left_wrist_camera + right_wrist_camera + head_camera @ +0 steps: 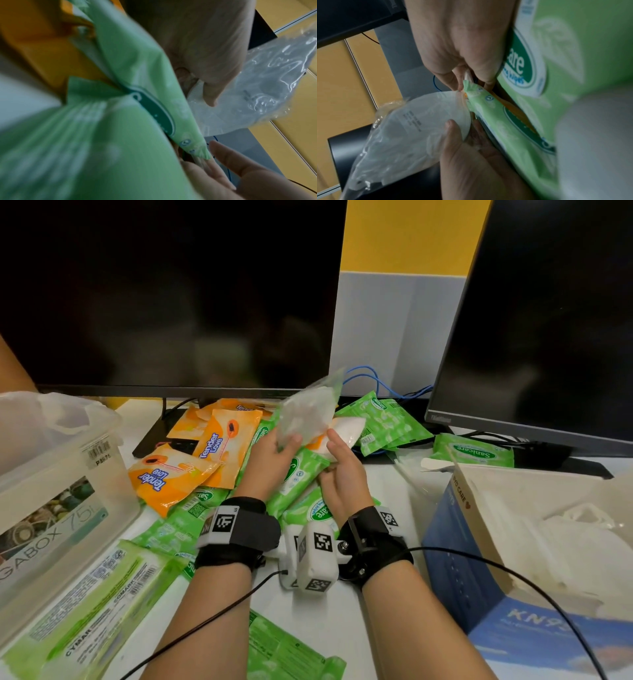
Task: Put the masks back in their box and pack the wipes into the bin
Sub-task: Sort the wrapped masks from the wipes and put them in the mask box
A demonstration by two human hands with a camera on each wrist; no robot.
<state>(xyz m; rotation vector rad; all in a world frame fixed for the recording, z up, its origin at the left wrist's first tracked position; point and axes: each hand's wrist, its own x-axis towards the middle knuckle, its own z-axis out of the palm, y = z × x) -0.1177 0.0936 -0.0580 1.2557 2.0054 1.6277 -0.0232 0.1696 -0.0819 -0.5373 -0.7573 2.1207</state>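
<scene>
- Bagged mask (pixel 310 412) held up above the wipes pile, in front of the left monitor (pixel 164 292).
- Left hand (pixel 270 453) pinches its lower edge, thumb on top.
- Right hand (pixel 342 470) grips a second mask (pixel 346 429) over the green Sanicare packs (pixel 294 477).
- Mask box (pixel 479 559) right; clear bin (pixel 61 508) left.

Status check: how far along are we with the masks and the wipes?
Early. Done: the blue mask box on the right stands open with white masks inside. In hand: the left hand holds up a wrapped mask; the right hand reaches a second wrapped mask beside it. Left: the clear bin looks empty, and green wipe packs and orange wipe packs still cover the desk.
</scene>
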